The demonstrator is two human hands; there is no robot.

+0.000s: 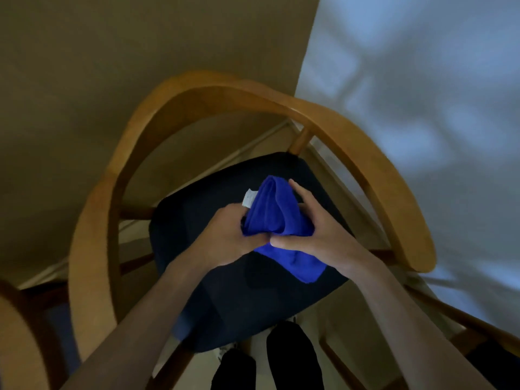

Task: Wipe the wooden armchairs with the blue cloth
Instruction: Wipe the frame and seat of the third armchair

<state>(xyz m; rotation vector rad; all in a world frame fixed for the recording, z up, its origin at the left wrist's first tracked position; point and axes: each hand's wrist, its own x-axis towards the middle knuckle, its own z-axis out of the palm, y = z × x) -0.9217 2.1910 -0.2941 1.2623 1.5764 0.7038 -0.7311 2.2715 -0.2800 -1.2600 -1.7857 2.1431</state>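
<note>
Head view: blue cloth [277, 212] bunched between both hands above the dark seat pad [197, 220] of the wooden armchair [351, 142]. Left hand [230, 235] curls round its left edge; right hand [315, 229] cups and pinches the right side. Cloth looks soft, light, floppy terry, white tag showing; best gripped as a folded wad. Chair rail is smooth, curved, hard varnished wood.
</note>
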